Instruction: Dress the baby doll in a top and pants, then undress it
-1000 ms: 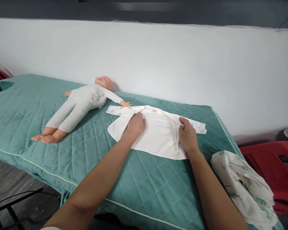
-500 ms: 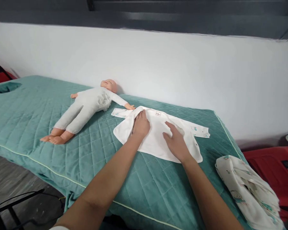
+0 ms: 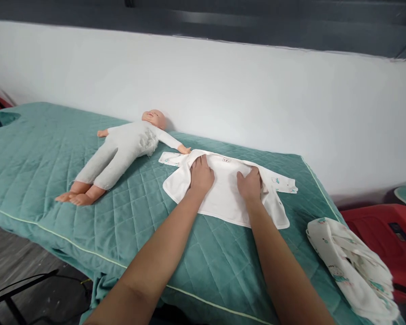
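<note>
A small white baby shirt (image 3: 225,198) lies spread on the green quilted bed (image 3: 138,216). My left hand (image 3: 200,173) rests flat on the shirt's left side, fingers stretched out. My right hand (image 3: 249,183) lies flat on its right side, fingers pointing toward the collar. Both printed sleeves stick out to the sides. A baby doll (image 3: 122,151) in a pale grey suit lies on its back to the left, one hand touching the shirt's left sleeve.
A bundle of white printed cloth (image 3: 353,266) lies at the bed's right front corner. A red object (image 3: 382,234) stands beyond the bed on the right. The white wall runs along the bed's far side. Dark floor shows at lower left.
My right hand left the shirt's right edge, swept across its front and now lies flat near the collar. My left hand has stayed pressed on the left side.
</note>
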A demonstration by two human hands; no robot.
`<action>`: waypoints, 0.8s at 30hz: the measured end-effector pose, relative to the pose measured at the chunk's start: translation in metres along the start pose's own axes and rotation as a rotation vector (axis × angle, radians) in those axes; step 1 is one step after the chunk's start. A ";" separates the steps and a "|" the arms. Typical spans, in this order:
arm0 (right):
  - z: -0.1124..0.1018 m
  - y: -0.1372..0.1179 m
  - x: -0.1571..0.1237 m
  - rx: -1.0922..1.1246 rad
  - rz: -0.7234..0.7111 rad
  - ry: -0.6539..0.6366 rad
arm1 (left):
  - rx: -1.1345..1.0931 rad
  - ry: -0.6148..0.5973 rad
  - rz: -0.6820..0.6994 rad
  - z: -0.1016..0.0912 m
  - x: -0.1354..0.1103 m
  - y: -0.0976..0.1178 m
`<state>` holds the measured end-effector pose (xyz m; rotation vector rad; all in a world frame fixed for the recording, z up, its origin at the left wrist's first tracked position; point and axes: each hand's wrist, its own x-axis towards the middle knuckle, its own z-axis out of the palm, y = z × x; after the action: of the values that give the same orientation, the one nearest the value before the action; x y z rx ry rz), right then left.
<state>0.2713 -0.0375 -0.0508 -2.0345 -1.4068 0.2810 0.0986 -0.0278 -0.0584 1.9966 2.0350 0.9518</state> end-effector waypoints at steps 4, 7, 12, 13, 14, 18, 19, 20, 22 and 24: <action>0.001 0.003 0.003 0.043 0.025 0.028 | 0.045 -0.009 -0.019 0.002 0.001 -0.001; 0.003 0.004 0.004 0.029 0.007 0.000 | 0.085 -0.051 -0.012 0.005 0.003 -0.001; 0.005 0.002 0.000 -0.061 -0.060 -0.089 | 0.111 -0.152 0.048 0.004 0.002 0.001; 0.004 0.001 -0.002 -0.081 -0.075 -0.097 | 0.111 -0.157 0.062 0.003 0.001 0.001; 0.004 -0.001 -0.004 -0.101 -0.089 -0.103 | 0.109 -0.158 0.078 0.002 0.000 0.002; 0.001 -0.003 -0.012 -0.161 -0.141 -0.122 | 0.108 -0.207 0.180 0.001 0.000 0.002; 0.000 -0.004 -0.014 -0.171 -0.151 -0.128 | 0.104 -0.238 0.204 0.002 0.001 0.002; -0.001 -0.004 -0.015 -0.179 -0.160 -0.135 | 0.098 -0.270 0.220 0.002 0.004 0.001; -0.002 -0.003 -0.016 -0.189 -0.173 -0.147 | 0.082 -0.319 0.219 0.002 0.009 -0.001; -0.002 -0.002 -0.016 -0.191 -0.178 -0.155 | 0.073 -0.337 0.196 0.001 0.013 -0.002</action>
<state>0.2642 -0.0520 -0.0511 -2.0566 -1.7584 0.2386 0.0965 -0.0148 -0.0560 2.2461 1.7426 0.5270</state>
